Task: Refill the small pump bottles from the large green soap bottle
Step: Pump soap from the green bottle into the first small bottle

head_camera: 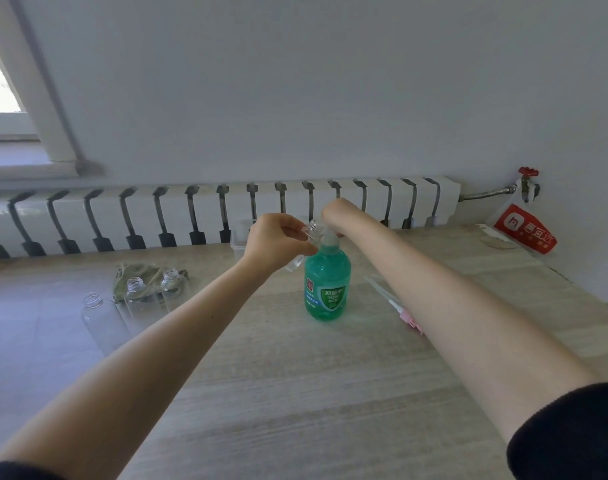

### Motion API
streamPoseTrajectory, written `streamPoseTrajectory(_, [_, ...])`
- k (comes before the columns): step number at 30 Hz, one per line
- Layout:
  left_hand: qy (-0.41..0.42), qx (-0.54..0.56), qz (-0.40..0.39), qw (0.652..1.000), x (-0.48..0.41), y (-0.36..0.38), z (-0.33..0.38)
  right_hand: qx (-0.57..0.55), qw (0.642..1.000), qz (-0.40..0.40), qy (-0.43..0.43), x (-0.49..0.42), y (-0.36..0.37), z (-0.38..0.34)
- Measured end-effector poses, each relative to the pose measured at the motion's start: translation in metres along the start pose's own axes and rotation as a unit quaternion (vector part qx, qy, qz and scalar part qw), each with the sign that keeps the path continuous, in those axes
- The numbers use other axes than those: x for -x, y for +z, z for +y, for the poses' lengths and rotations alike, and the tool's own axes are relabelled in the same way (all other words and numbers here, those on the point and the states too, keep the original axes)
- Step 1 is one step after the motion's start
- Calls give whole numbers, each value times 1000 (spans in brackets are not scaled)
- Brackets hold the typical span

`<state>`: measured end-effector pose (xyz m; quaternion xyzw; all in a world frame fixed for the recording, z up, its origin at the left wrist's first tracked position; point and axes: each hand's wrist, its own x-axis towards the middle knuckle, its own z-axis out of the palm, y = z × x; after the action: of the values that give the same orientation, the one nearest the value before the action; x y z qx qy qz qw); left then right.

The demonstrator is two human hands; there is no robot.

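A large translucent green plastic soap bottle [327, 285] with a green shield label stood upright near the middle of the pale wood-grain tabletop [295, 393]. The right hand [337, 214] lay over its white pump head; how its fingers sat could not be told, since the wrist hid them. Touching the pump on the left, a small clear plastic bottle [311, 233] hung tilted, its threaded open mouth at the pump, gripped in the curled fingers [297, 226] of the left hand [278, 239]. Just right of the green bottle lay pink-and-white pump tops with long dip tubes [397, 304], partly behind the right forearm. Well to its left stood three more clear, capless bottles [136, 296], two of them in front of a crumpled greenish cloth [146, 271]. Behind the green bottle sat a clear plastic container [241, 237], and beyond that a white radiator [209, 216] ran along the wall. Far to its right leaned a red-and-white bag [524, 228].
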<state>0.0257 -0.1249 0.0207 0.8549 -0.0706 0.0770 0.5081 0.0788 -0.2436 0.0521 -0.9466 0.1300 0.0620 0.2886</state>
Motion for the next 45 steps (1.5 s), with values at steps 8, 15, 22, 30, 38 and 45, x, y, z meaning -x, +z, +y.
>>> streamPoseTrajectory(8, [-4, 5, 8, 1000, 1, 4, -7, 47, 999, 3, -3, -4, 4, 1])
streamPoseTrajectory(15, [-5, -2, 8, 1000, -1, 7, -10, 80, 997, 6, -13, -8, 5, 4])
streamPoseTrajectory(22, [-10, 3, 6, 1000, 2, 5, -7, 92, 995, -14, -21, -4, 2, 2])
streamPoseTrajectory(30, [-15, 20, 10, 1000, 3, 3, 3, -53, 996, -15, -72, 1, -11, 3])
streamPoseTrajectory(38, [-10, 11, 8, 1000, 4, 0, 5, 8, 1000, -8, -21, 3, -9, -6])
streamPoseTrajectory(45, [-14, 4, 6, 1000, 4, 2, 2, -30, 998, -5, -51, 0, -1, 3])
